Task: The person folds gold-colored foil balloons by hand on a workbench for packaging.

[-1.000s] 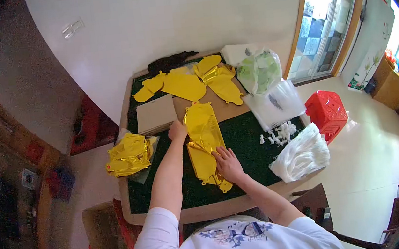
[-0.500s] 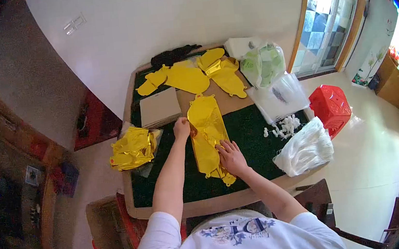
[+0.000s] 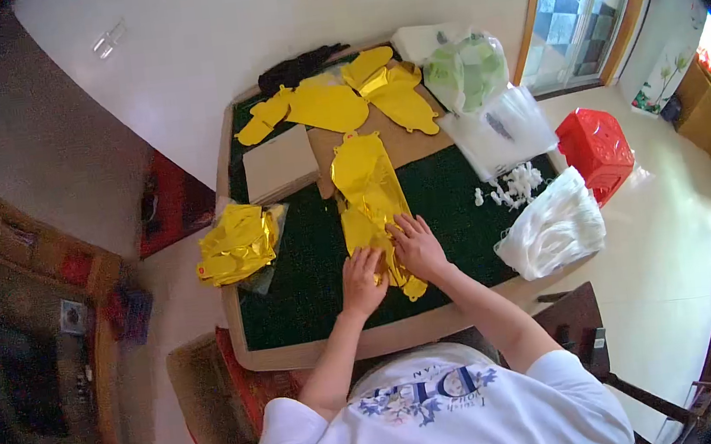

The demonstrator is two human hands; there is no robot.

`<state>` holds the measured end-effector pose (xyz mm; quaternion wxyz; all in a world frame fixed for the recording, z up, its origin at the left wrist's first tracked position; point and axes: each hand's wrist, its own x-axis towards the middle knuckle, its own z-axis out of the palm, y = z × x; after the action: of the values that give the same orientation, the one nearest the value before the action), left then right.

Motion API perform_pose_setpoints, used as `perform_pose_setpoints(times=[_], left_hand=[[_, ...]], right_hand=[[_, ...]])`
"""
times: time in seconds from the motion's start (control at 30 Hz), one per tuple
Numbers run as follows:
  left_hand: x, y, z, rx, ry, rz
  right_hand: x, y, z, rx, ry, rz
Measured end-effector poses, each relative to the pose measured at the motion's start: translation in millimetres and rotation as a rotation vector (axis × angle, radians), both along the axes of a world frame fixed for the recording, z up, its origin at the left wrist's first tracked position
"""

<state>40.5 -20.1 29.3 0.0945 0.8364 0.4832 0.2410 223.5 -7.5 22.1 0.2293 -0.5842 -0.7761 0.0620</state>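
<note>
A gold foil balloon [image 3: 365,169], flat and uninflated, lies lengthwise on the dark green table top [image 3: 293,289] in front of me. My left hand [image 3: 364,280] rests on the balloon's lower left edge with its fingers extended. On the lower right part of the balloon lies my right hand [image 3: 417,248], fingers spread over the foil. The foil is creased near both hands, and some of its lower end is hidden under them. More flat gold foil balloons [image 3: 326,105] lie at the far side of the table.
Left of the balloon are a stack of grey-brown cards [image 3: 280,167] and a bag of folded gold foil [image 3: 238,245]. To the right lie clear plastic bags [image 3: 502,133], small white pieces [image 3: 518,185] and a white string bundle [image 3: 551,227]. A red stool [image 3: 594,154] stands beyond.
My left hand has come down from the balloon's upper left edge to its lower left part. My right hand stays on the lower right side. The whole view has shifted slightly.
</note>
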Motion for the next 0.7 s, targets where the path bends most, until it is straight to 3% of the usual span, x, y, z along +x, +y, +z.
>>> perform_pose_setpoints(times=[0.07, 0.23, 0.3, 0.53, 0.6, 0.7], left_hand=[[-6.7, 8.7, -29.2, 0.002, -0.006, 0.002], [8.2, -0.3, 14.4, -0.047, -0.063, 0.066], [11.5, -4.9, 20.0, -0.008, 0.065, 0.091], [4.2, 7.6, -16.9, 0.022, 0.003, 0.124], [4.9, 6.7, -13.4, -0.041, -0.245, 0.155], [20.8, 4.6, 17.8, 0.021, -0.347, 0.195]], right_hand=[[0.6, -0.3, 4.8, -0.039, -0.027, 0.0], [-1.3, 0.6, -2.6, 0.108, 0.035, -0.03], [-1.6, 1.9, -5.1, 0.104, 0.035, -0.036], [0.1, 2.4, -6.2, 0.042, 0.017, -0.015], [-0.2, 2.1, -5.2, 0.074, 0.004, -0.027], [0.1, 1.4, -4.7, 0.019, 0.032, -0.005]])
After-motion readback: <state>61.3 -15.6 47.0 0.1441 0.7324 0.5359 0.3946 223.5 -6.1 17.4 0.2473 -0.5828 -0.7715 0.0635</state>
